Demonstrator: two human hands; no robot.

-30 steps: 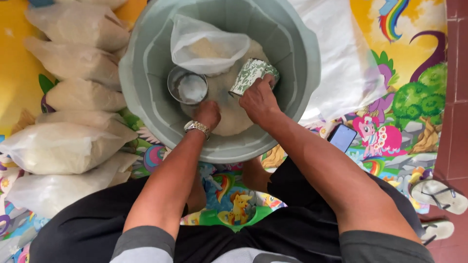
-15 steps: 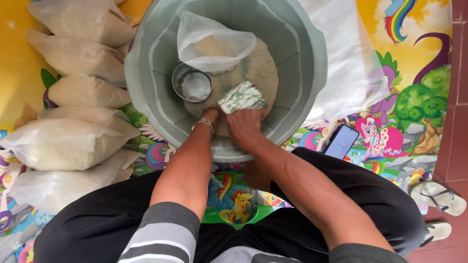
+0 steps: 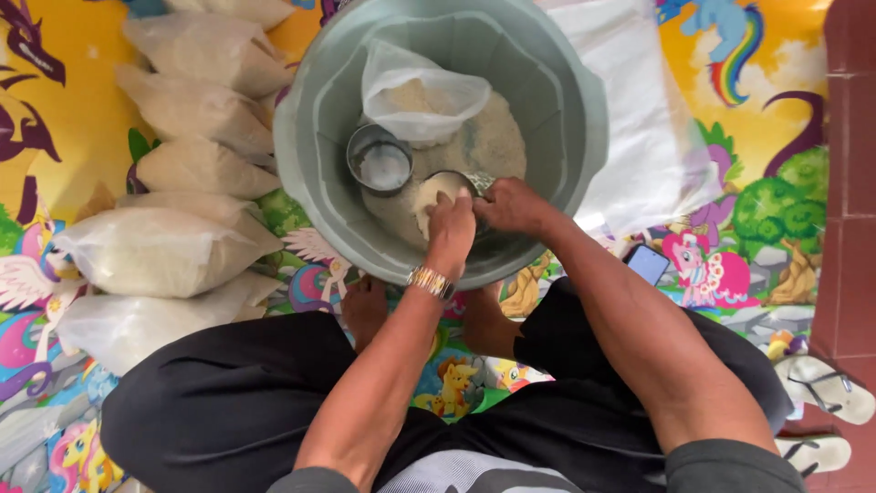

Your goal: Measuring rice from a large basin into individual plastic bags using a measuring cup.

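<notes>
A heaped tin scoop point(image 3: 444, 194), lifted since a moment ago from the rice in the grey tub point(image 3: 315, 196), is grasped by the right hand point(image 3: 511, 206) and levelled by the clenched left hand point(image 3: 450, 228), near the open plastic bag point(image 3: 420, 91).

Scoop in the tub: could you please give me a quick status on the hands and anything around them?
Right hand grips the scoop, heaped with grain. Left hand on its top. Metal cup and open bag beside, in the tub.
</notes>
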